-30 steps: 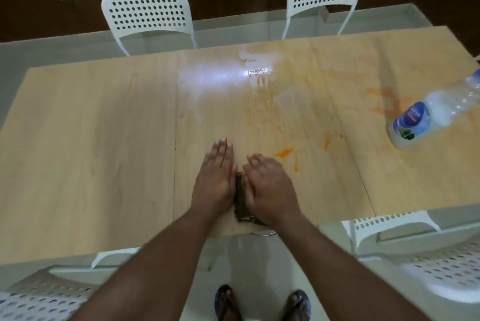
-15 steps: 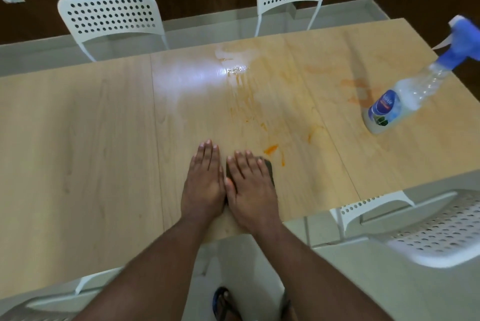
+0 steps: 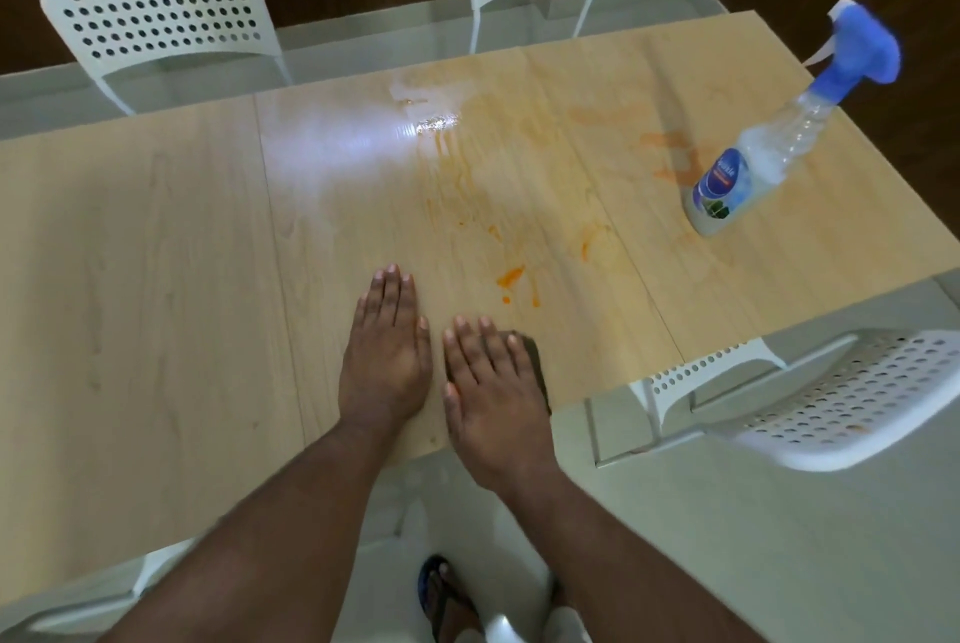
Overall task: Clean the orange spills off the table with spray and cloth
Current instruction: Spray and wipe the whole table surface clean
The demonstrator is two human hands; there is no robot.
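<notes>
Pressed flat on a dark brown cloth (image 3: 535,356) with straight fingers, the right hand (image 3: 493,382), near the table's front edge; curled round nothing, only bearing down. Laid palm-down just beside it, fingers straight and together, the left hand (image 3: 387,351), bare on the wood and apart from the cloth. Mostly hidden under the right hand, that cloth: only a dark strip along its right side and far corner in view, its long axis running from the near edge toward the far side. Just beyond the right fingertips, bright orange spills (image 3: 511,276): one thick dab, a small dot and a thin streak beside it, then fainter smears (image 3: 670,153) spread across the middle and toward the far right of the light wooden table (image 3: 130,278). Standing upright on the table's right part, well apart from both hands, one clear spray bottle (image 3: 737,179) with a blue label and blue trigger head, its nozzle turned to the left and away. A wet, shiny patch (image 3: 431,122) near the far edge. Counted: two hands, one cloth, one bottle, four white perforated chairs (image 3: 156,18) at least partly in view. Below the table edge, a foot in a sandal (image 3: 447,601).
</notes>
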